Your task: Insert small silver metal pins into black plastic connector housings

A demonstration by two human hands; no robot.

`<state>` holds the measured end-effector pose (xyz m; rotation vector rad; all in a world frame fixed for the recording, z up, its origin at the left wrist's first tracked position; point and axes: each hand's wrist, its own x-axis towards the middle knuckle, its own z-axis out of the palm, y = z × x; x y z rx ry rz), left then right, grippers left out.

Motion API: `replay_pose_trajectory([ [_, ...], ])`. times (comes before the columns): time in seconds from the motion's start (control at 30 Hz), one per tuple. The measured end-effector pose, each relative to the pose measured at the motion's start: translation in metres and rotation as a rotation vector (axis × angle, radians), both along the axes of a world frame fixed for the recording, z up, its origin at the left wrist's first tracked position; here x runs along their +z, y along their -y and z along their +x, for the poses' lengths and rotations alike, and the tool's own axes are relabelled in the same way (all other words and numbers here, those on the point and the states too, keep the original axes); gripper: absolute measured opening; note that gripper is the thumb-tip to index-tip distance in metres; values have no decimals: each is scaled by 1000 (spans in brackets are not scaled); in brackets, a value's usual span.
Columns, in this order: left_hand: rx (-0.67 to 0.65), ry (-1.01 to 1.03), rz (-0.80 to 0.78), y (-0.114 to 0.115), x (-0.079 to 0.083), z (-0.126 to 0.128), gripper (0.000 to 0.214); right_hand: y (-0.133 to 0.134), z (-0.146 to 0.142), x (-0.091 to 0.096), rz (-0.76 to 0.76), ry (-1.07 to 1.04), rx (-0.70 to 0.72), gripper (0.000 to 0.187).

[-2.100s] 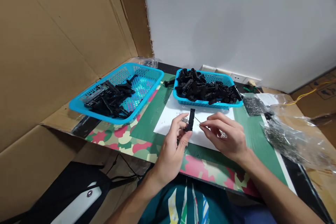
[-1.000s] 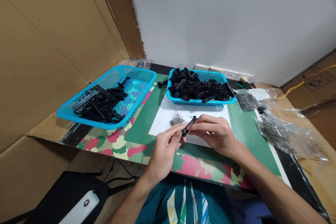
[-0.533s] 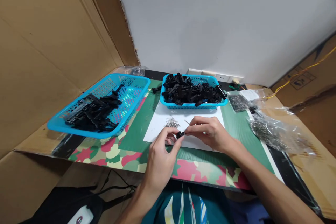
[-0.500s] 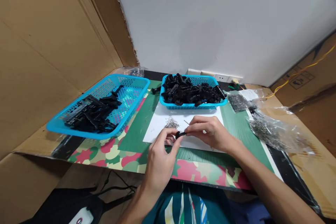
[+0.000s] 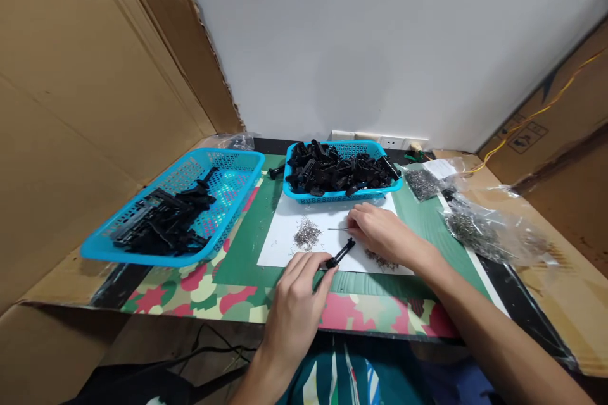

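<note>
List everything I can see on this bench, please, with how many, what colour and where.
baskets: two, blue, far side, holding black plastic parts
paper sheet: one, white, centre
pin piles: two, silvery, on the sheet
bags of pins: two, clear, right
mat: one, green, under the sheet
cardboard: brown, left wall
left hand: pinching a black clip
right hand: fingertips on a thin pin

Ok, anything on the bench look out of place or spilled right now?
One black part lies on the green mat just outside the right blue basket, at its left end, apart from the heap inside. Small metal pieces sit in loose piles on the white sheet. Nothing looks damaged.
</note>
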<state>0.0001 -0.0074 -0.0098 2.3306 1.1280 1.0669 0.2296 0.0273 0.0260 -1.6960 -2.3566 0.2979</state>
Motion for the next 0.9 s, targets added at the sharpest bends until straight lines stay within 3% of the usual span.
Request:
replay_pose_trajectory([
  [0.13,-12,-23,9,2,0,1,12,3,8,-8,21,-159,6,13],
  [0.23,-21,-39,6,3,1,1,12,4,10,-8,-1,-364,39,27],
  [0.33,-25,-42,-7,3,2,2,11,6,4,2,5,-535,68,16],
  [0.5,-19,-23,-13,0,2,4,12,12,-15,11,-234,-984,100,13],
  [0.9,-19,-8,-44,1,5,6,14,17,-24,4,-214,-865,71,7],
])
